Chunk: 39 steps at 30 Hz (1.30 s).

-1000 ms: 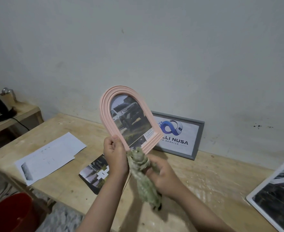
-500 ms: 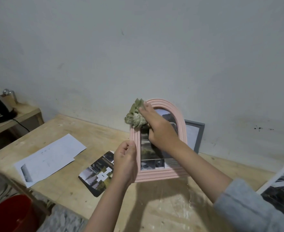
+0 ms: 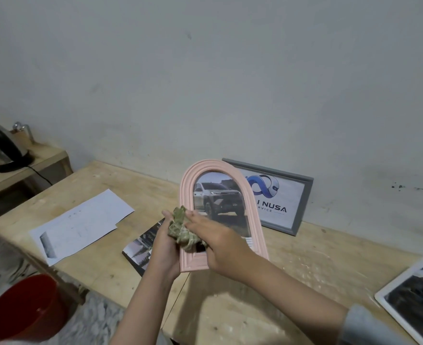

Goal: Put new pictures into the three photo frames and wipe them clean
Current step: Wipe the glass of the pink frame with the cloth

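Here, the wooden table (image 3: pixel 292 282) carried most of the job: a grey frame (image 3: pixel 302 207) leaned against the wall with a logo print already in it, and a white frame (image 3: pixel 404 302) lay flat at the right edge, also filled. Loose paper sheets (image 3: pixel 81 220) and a spare photo (image 3: pixel 140 247) lay to the left. The pink arched frame (image 3: pixel 245 202), holding a car picture, was raised upright above the table. The left hand (image 3: pixel 165 247) gripped its lower left edge, fingers curled round it. The right hand (image 3: pixel 220 245) pressed a crumpled green cloth (image 3: pixel 180 230) against the glass, fingers closed over it. All three frames seemed loaded; wiping looked unfinished.
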Each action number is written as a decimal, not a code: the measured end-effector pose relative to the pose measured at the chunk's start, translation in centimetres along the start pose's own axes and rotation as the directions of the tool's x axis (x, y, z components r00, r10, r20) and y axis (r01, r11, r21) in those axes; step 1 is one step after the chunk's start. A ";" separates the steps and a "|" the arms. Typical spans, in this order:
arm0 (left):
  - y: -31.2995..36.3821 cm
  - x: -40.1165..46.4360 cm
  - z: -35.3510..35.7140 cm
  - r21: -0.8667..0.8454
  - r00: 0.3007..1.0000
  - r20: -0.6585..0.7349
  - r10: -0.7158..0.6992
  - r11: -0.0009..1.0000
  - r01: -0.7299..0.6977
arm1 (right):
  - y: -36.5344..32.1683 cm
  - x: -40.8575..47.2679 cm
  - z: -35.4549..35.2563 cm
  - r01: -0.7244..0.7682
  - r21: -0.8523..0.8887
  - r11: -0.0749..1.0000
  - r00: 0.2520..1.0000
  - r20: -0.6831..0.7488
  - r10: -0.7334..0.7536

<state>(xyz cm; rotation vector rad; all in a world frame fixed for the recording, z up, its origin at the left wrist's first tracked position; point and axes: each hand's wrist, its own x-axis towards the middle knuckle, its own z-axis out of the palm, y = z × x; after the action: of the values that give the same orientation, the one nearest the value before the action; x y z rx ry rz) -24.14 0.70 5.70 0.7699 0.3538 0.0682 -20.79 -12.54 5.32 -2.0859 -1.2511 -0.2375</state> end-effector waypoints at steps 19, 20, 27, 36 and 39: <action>0.3 0.4 -3.7 0.273 0.903 -0.342 0.259 0.947 -0.168 | -0.6 -0.3 -0.3 0.068 0.064 0.996 0.837 0.539 -0.091; 0.6 0.6 -4.0 0.243 0.893 -0.364 0.264 0.953 -0.182 | -0.5 -0.2 0.0 0.075 0.057 0.996 0.816 0.570 -0.094; 3.1 1.4 -6.9 0.489 0.753 -0.439 0.491 0.833 -0.258 | 1.4 0.1 1.8 -0.034 0.049 0.998 0.832 0.554 0.001; 7.7 4.6 -12.0 0.812 0.657 -0.248 0.712 0.522 -0.260 | 10.2 6.4 7.2 -0.334 -0.159 0.929 0.819 0.439 0.370; 9.7 6.1 -14.0 0.780 0.687 -0.281 0.671 0.576 -0.243 | 13.1 9.8 9.5 -0.410 -0.188 0.893 0.808 0.379 0.451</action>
<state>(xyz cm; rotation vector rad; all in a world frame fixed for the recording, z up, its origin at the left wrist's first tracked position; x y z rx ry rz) -22.52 18.19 1.36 1.6192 0.7441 0.7500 -6.46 -3.52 -3.22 -2.5274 -0.9553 0.3808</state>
